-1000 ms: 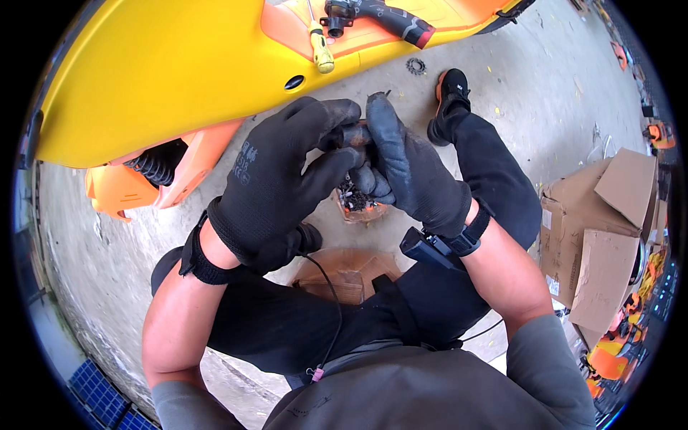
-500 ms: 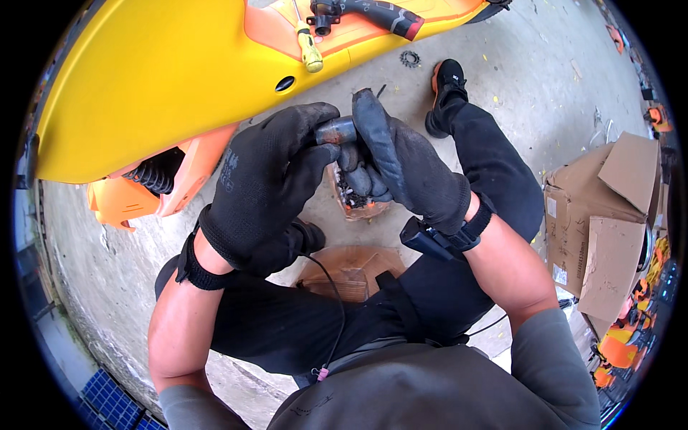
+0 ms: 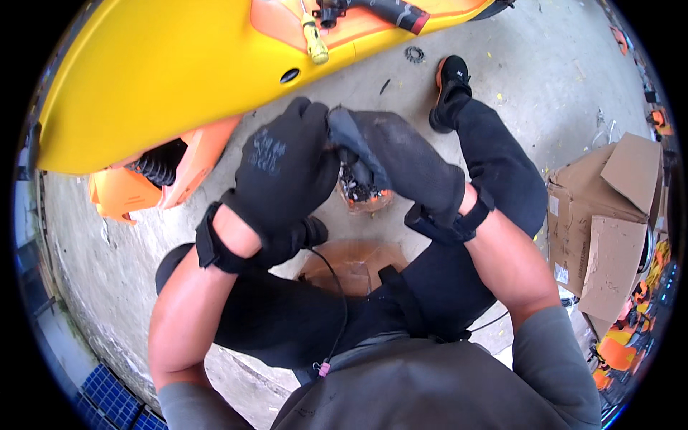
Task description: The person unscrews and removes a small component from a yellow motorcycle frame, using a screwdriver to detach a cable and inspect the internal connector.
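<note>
Both my hands wear dark knit work gloves and meet in front of me. My left hand [image 3: 287,168] is closed, its back turned up and its fingers curled against the other hand. Folded over from the other side, my right hand [image 3: 412,154] is closed too. A short, dull metal cylinder showed between them half a second ago; the gloves now hide it. Just below the hands is a small container [image 3: 369,206] of dark little parts on the floor, partly covered by my right fingers.
A large yellow-and-orange vehicle body [image 3: 158,72] spans the upper left. On it lie a yellow-handled screwdriver [image 3: 315,43] and a black tubular part [image 3: 394,14]. A toothed ring [image 3: 414,54] lies on the concrete. An open cardboard box [image 3: 573,229] stands at right.
My hands have come together and the metal cylinder has gone out of sight between them. My left hand has rolled its back upward; my right fingers have folded down.
</note>
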{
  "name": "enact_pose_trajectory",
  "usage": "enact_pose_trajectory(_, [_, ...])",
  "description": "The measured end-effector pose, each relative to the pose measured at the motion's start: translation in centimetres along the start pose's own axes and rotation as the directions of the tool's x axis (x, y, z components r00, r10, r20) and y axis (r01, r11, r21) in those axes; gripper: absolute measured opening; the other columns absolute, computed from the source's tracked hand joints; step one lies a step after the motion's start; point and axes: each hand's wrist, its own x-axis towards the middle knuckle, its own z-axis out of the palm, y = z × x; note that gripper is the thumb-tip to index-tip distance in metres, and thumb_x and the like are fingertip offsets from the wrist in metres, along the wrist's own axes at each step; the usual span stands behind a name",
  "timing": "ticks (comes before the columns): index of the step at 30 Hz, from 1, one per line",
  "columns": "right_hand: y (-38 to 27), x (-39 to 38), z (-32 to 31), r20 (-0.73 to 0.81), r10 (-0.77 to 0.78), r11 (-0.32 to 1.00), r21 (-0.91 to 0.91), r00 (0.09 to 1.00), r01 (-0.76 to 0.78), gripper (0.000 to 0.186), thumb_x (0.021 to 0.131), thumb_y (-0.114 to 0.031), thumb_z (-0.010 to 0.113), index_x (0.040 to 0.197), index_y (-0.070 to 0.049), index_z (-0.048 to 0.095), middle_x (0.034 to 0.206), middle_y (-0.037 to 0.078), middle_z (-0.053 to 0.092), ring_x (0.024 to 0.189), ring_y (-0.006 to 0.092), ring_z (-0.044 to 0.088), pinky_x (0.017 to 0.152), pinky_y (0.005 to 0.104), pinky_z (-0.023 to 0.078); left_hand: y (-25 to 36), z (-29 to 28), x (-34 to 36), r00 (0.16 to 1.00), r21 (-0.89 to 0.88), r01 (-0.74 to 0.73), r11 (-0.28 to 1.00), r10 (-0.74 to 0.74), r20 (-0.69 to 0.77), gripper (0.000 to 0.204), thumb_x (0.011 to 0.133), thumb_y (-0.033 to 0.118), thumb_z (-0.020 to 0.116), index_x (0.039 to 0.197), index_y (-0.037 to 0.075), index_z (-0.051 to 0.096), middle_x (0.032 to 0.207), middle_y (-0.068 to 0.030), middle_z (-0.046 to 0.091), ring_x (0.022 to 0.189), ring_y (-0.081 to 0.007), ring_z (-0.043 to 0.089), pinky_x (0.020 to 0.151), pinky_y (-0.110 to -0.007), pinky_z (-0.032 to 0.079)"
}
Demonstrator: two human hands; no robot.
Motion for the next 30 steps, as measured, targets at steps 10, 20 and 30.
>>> enact_pose_trajectory(10, [-0.3,1.8,1.0,-0.105,-0.284,0.677,-0.725,0.953,0.122,0.033,0.098,-0.020,0.047,0.121,0.002,0.055,0.079,0.023,0.063,0.074,0.0397,0.063,0.063,0.0458,0.049,-0.2,1.6,1.6,0.994,0.249,0.096,0.964,-0.078,-0.080,0.013,0.080,0.017,0.067,0.089,0.008,0.068,0.082,-0.0184,0.069,0.076,-0.0381,0.067,0.067,-0.044,0.053])
enact_pose_trajectory(20, [0.8,1.3,2.6,-0.340,-0.425,0.789,-0.594,0.839,0.159,0.023,0.101,-0.015,0.054,0.091,-0.001,0.070,0.074,0.020,0.064,0.068,0.0411,0.062,0.061,0.0442,0.049,-1.4,3.9,0.8,0.989,0.019,0.138,0.990,-0.137,-0.055,0.028,0.083,0.031,0.068,0.081,0.003,0.072,0.078,-0.0208,0.069,0.076,-0.0406,0.067,0.069,-0.049,0.053])
enact_pose_trajectory(30, [-0.5,0.3,1.8,-0.199,-0.339,0.776,-0.611,0.919,0.155,0.019,0.094,-0.020,0.060,0.084,-0.005,0.067,0.073,0.017,0.064,0.069,0.0389,0.063,0.062,0.0458,0.048,-0.7,4.1,-0.4,0.960,-0.561,0.261,0.785,-0.153,0.233,0.030,0.089,0.027,0.065,0.093,-0.002,0.069,0.084,-0.0252,0.068,0.078,-0.0397,0.066,0.072,-0.044,0.051])
